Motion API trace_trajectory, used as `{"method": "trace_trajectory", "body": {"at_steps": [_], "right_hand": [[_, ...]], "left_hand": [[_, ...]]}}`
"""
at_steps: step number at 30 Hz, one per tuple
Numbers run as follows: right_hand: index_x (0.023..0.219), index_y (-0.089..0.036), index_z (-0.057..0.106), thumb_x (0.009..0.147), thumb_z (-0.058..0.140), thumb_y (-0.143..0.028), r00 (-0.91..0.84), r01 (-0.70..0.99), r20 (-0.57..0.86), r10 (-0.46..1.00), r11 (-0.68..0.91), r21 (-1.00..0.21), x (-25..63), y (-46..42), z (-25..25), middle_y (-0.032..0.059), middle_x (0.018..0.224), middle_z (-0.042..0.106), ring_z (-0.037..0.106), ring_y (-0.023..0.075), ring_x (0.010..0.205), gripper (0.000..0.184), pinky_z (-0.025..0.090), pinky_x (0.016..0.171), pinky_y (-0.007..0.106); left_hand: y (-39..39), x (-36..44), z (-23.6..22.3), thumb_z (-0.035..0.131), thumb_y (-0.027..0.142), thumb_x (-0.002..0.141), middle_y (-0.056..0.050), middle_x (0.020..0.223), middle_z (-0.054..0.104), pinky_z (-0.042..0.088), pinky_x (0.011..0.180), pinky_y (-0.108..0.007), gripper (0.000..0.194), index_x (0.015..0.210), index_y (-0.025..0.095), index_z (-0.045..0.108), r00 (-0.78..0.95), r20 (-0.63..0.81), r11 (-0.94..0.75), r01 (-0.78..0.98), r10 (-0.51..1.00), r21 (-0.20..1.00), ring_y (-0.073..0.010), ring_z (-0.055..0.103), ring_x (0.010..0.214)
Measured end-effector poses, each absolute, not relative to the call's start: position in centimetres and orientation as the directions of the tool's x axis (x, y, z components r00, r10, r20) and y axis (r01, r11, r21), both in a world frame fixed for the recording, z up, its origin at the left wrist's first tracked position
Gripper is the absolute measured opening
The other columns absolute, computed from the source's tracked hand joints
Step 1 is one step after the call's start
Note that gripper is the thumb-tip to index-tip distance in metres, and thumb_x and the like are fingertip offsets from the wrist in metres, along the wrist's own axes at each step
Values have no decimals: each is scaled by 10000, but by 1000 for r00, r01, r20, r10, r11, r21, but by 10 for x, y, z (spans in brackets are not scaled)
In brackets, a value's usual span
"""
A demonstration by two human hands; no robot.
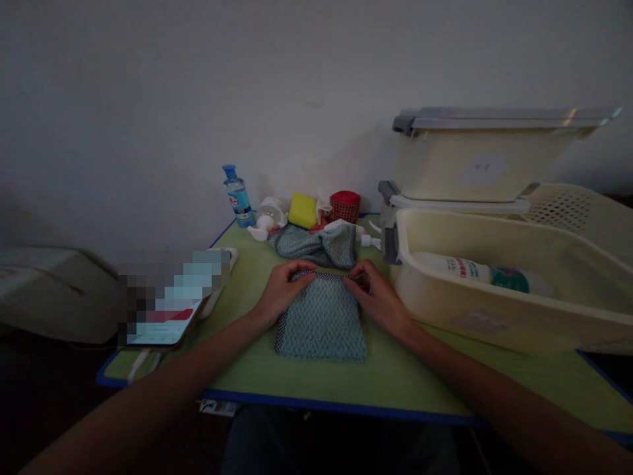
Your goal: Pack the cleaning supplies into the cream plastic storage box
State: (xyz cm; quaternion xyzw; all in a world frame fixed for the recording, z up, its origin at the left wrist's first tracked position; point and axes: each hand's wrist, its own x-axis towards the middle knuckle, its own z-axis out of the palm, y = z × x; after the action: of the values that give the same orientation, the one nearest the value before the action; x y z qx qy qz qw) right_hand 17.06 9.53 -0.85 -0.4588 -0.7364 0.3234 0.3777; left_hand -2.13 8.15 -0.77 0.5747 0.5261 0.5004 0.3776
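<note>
A folded blue-grey cleaning cloth (324, 320) with a dark checked border lies flat on the green table (410, 382). My left hand (287, 287) pinches its far left corner between thumb and fingers. At the far right corner, my right hand (374, 293) grips the border the same way. Just beyond my fingertips sits a second, crumpled cloth (316, 245) of the same weave.
Behind the cloths stand a blue bottle (238, 198), a pump bottle (270, 216), a yellow sponge (302, 210) and a red container (345, 206). A phone (173, 310) leans at left. At right are an open cream bin (475, 313) holding a white bottle (475, 270) and a lidded box (469, 161).
</note>
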Motion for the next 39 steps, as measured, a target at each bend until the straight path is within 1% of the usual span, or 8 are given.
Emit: {"method": "trace_trajectory", "body": {"at_steps": [10, 18, 22, 26, 31, 33, 36, 39], "right_hand": [[699, -217, 416, 782, 466, -212, -301, 514, 331, 894, 445, -734, 172, 96, -9, -13, 644, 481, 484, 160, 624, 97, 367, 551, 268], [717, -223, 386, 775, 460, -147, -309, 562, 345, 886, 463, -685, 171, 97, -10, -14, 661, 487, 503, 167, 635, 121, 381, 575, 279], [736, -222, 406, 752, 466, -89, -374, 580, 359, 855, 518, -629, 170, 97, -13, -5, 705, 505, 522, 176, 691, 146, 420, 633, 301], [756, -202, 477, 726, 445, -11, -427, 600, 402, 810, 587, -544, 168, 96, -16, 56, 840, 526, 518, 221, 849, 196, 439, 769, 385], [928, -159, 572, 759, 373, 24, -513, 572, 446, 733, 679, -459, 168, 90, -12, 129, 1087, 519, 469, 248, 1079, 318, 377, 953, 454], [977, -148, 591, 792, 368, 1, -581, 534, 436, 687, 726, -432, 171, 83, -7, 135, 1122, 537, 485, 235, 1100, 326, 390, 968, 431], [1083, -137, 593, 853, 434, -127, -707, 456, 384, 593, 798, -393, 179, 69, 2, 143, 1168, 564, 516, 235, 1114, 280, 421, 966, 413], [1262, -80, 490, 861, 505, -329, -817, 403, 278, 506, 845, -353, 187, 56, 6, 201, 1343, 441, 408, 284, 1252, 472, 349, 1033, 461]], "left_hand": [[82, -22, -10, 653, 230, 680, -47, 801, 713, 474, 772, -317, 111, 751, 169, 712, -79, 266, -210, 418, 961, 884, -209, 636, 785], [82, -24, -13, 659, 215, 706, -23, 709, 653, 455, 716, -302, 71, 742, 199, 718, -50, 324, -250, 526, 945, 813, -184, 583, 703], [81, -23, -19, 625, 170, 746, -45, 797, 603, 443, 798, -345, 110, 828, 179, 698, 69, 372, -311, 699, 925, 644, -208, 562, 807], [79, -21, -23, 605, 157, 770, -80, 925, 550, 428, 869, -395, 176, 941, 146, 644, 140, 446, -357, 818, 884, 451, -246, 520, 949], [72, -20, -15, 551, 94, 771, -85, 1020, 523, 413, 919, -420, 198, 943, 163, 620, 213, 557, -465, 808, 803, 362, -245, 490, 1027], [64, -23, -7, 507, 82, 781, -98, 1062, 531, 405, 941, -415, 226, 958, 159, 625, 328, 534, -552, 763, 779, 336, -242, 488, 1053], [44, -32, 7, 465, 145, 835, -119, 1170, 535, 373, 999, -378, 292, 1099, 154, 589, 533, 398, -658, 675, 747, 333, -222, 480, 1127], [25, -42, 13, 458, 266, 878, -118, 1382, 416, 269, 1082, -359, 427, 1295, 179, 437, 624, 258, -673, 647, 738, 359, -208, 351, 1298]]}}
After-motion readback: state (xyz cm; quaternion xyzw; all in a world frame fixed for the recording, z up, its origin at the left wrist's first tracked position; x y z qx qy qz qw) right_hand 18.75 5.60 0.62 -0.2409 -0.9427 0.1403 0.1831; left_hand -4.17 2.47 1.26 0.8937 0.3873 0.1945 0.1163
